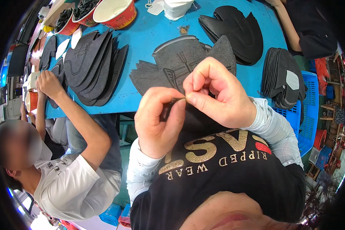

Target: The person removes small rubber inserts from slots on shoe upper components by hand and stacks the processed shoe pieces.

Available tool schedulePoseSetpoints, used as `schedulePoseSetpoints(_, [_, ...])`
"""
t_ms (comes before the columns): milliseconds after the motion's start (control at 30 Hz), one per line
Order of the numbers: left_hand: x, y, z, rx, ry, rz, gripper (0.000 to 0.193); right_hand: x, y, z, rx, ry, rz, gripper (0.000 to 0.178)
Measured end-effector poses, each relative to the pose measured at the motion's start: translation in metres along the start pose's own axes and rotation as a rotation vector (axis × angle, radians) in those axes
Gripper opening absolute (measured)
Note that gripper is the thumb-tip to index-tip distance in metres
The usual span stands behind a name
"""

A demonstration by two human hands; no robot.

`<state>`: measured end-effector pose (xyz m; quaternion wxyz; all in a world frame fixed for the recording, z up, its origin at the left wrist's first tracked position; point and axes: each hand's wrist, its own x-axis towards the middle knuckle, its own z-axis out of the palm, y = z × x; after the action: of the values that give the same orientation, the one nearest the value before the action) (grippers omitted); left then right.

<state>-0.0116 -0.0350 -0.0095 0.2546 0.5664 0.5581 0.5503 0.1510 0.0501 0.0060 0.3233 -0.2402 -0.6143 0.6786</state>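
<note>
My left hand (157, 120) and my right hand (218, 96) meet in front of my chest, fingertips touching. Each is closed in a pinch. Between the fingertips there seems to be something tiny, too small to make out; a bit of dark material shows beside my left thumb. Just beyond my hands, a pile of dark grey, felt-like cut pieces (172, 57) lies fanned out on the blue table (142, 46). Stitched lines mark the top piece. My right hand and wrist cover part of this pile.
More stacks of dark cut pieces lie at the left (84, 69), far right (237, 34) and right (281, 76). Red-and-white tubs (117, 15) stand at the far left. A blue crate (310, 107) is at my right. A co-worker (76, 184) sits at my left; another's arm (287, 27) reaches in at far right.
</note>
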Motion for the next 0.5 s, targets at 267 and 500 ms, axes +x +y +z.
schedulePoseSetpoints(267, [-0.004, 0.0, -0.011, 0.341, -0.101, 0.111, 0.021, 0.007, -0.004, -0.023, -0.619, 0.08, -0.243, 0.02])
schedulePoseSetpoints(500, [0.001, -0.016, -0.003, 0.455, -0.035, 0.169, 0.02, 0.039, 0.014, -0.028, -0.973, -0.012, -0.453, 0.022])
